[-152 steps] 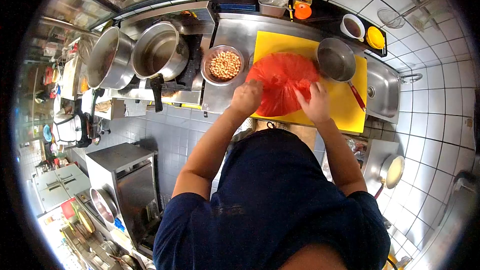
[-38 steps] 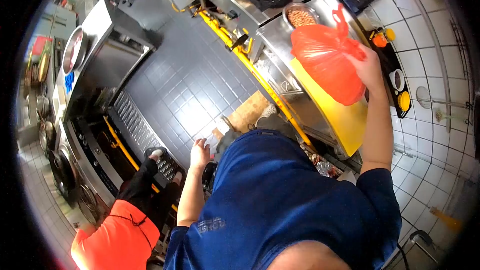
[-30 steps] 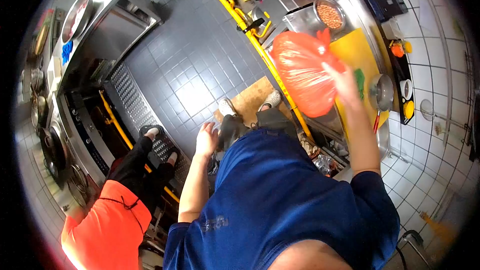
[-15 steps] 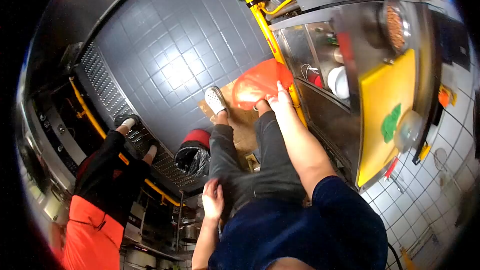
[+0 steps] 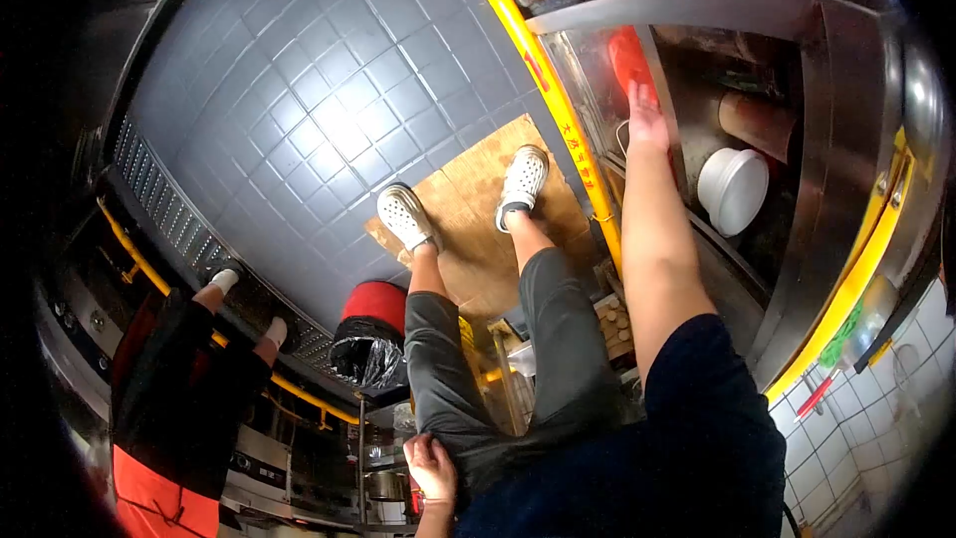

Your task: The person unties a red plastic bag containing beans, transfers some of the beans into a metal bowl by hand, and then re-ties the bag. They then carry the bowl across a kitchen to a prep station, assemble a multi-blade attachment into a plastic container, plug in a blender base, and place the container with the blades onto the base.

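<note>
My right hand (image 5: 647,118) reaches out to the right, into the low cabinet under the counter. Its fingers are at the near edge of a red, see-through plastic piece (image 5: 627,55), perhaps a basin or bag, and seem to grip it. To the right of that hand, a white round tub (image 5: 734,189) lies tilted in the cabinet. Near my left thigh hangs my left hand (image 5: 431,468), its fingers loosely curled with nothing visible in them.
A yellow pipe (image 5: 558,115) runs along the cabinet front. My feet stand on a brown board (image 5: 463,199) on the tiled floor. A red bin (image 5: 376,307) with a black liner is to my left. Another person (image 5: 174,389) stands at the far left. A yellow cutting board (image 5: 846,274) edges the counter.
My right hand has carried the red plastic piece from above the floor board across the yellow pipe to the cabinet. My view has shifted, and my left hand is lower.
</note>
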`<state>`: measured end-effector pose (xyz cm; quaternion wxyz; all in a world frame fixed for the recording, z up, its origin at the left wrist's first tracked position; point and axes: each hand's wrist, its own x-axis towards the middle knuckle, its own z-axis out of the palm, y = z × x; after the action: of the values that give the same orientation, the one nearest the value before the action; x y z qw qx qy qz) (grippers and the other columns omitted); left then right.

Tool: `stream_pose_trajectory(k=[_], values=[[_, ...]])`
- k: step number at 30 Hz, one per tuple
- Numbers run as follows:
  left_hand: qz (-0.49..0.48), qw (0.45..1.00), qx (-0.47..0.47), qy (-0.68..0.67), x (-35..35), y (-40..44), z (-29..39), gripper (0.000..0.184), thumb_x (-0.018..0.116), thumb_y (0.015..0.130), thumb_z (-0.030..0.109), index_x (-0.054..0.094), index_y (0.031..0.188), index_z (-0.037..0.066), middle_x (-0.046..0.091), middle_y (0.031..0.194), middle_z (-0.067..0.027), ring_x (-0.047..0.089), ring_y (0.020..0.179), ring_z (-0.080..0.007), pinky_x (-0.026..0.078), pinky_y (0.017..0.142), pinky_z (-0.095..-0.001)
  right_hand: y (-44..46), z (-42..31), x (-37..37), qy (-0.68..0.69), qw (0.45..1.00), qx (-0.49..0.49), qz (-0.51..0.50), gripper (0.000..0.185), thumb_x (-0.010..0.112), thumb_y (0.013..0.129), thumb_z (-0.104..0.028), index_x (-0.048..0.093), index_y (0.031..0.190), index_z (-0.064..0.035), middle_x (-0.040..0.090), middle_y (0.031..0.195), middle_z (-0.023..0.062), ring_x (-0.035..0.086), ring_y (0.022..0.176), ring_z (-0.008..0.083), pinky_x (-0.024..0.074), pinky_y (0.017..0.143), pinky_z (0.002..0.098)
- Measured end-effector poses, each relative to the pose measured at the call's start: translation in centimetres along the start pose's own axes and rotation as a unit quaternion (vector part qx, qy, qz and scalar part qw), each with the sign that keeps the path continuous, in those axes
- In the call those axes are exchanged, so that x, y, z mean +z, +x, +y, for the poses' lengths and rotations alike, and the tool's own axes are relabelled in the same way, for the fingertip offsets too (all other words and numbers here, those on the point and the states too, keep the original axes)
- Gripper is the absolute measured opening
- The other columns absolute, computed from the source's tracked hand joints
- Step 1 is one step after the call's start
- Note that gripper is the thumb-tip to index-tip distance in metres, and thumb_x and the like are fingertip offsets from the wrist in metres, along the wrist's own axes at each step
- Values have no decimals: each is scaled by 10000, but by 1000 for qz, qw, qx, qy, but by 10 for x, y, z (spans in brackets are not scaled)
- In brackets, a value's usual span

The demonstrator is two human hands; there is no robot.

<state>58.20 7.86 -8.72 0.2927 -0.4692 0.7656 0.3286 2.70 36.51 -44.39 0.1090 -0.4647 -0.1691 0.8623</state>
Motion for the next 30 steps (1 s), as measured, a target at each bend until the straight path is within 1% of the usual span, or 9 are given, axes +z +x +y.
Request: stream_pose_trajectory(k=[3, 5, 7, 10, 13, 16, 20, 26, 30], values=[[-12, 999, -2, 30, 3, 6, -1, 166, 609, 891, 29, 645, 1042, -28, 613, 1004, -204, 589, 943, -392, 494, 877, -438, 6, 8, -3, -341, 932, -105, 62, 462, 347, 1065, -247, 399, 1466, -25, 436, 1486, 160, 445, 1350, 277, 399, 1122, 459], [-2, 999, 22, 45, 1, 6, 8, 170, 618, 889, 46, 643, 1046, -13, 607, 995, -208, 593, 927, -406, 505, 836, -451, 3, 17, -33, -391, 912, -64, 107, 460, 409, 1050, -280, 423, 1447, -49, 579, 1226, 128, 555, 1111, 233, 478, 1022, 421], [7, 999, 35, 27, -2, 6, 17, 172, 630, 885, 63, 645, 1041, -8, 603, 991, -210, 596, 922, -408, 507, 839, -453, -64, 45, -54, -545, 838, 15, 20, 63, 479, 961, -176, 522, 932, -140, 552, 829, 17, 486, 609, 174, 507, 606, 364], [-4, 998, 57, 31, -10, 5, 25, 201, 632, 876, 78, 641, 1047, -26, 598, 1005, -226, 596, 942, -425, 507, 857, -464, -235, 73, -55, -420, 864, 269, -71, 103, 663, 932, -181, 613, 1009, -134, 650, 948, 27, 658, 833, 172, 563, 726, 318], [-2, 995, 97, -1, -15, 5, 18, 247, 622, 880, 92, 642, 1091, -35, 616, 1036, -247, 591, 978, -431, 502, 875, -488, -387, 56, 45, -478, 769, 354, -233, 288, 634, 982, -201, 595, 1216, -39, 691, 1127, 122, 680, 1065, 233, 556, 948, 413], [-24, 991, 126, 44, -54, -4, 66, 271, 619, 897, 114, 633, 1125, -31, 628, 1038, -243, 602, 995, -425, 508, 882, -479, -464, -4, 161, -286, 874, 266, -288, 300, 628, 985, -264, 582, 1204, -64, 680, 1125, 150, 685, 1024, 245, 561, 942, 395], [-2, 993, 113, -14, -78, -15, 81, 264, 615, 900, 166, 659, 1090, -11, 682, 997, -198, 661, 928, -372, 532, 846, -435, -427, -81, 253, -180, 967, 32, -180, 319, 639, 974, -272, 499, 1186, -78, 630, 1115, 184, 674, 952, 274, 566, 942, 409], [47, 984, 21, -168, -136, -55, 119, 245, 606, 882, 140, 658, 1043, -37, 715, 877, -156, 683, 797, -293, 551, 786, -385, -317, -134, 333, -245, 967, -64, -3, 579, 631, 967, -137, 321, 1452, -78, 565, 1232, 231, 697, 823, 314, 653, 624, 371], [63, 991, 4, -121, -125, -34, 41, 228, 608, 890, 132, 674, 1025, -41, 739, 924, -168, 712, 850, -277, 558, 795, -384, -294, -129, 322, -256, 960, -113, -15, 552, 610, 954, -73, 370, 1451, -98, 488, 1364, 206, 665, 987, 342, 660, 701, 409]])
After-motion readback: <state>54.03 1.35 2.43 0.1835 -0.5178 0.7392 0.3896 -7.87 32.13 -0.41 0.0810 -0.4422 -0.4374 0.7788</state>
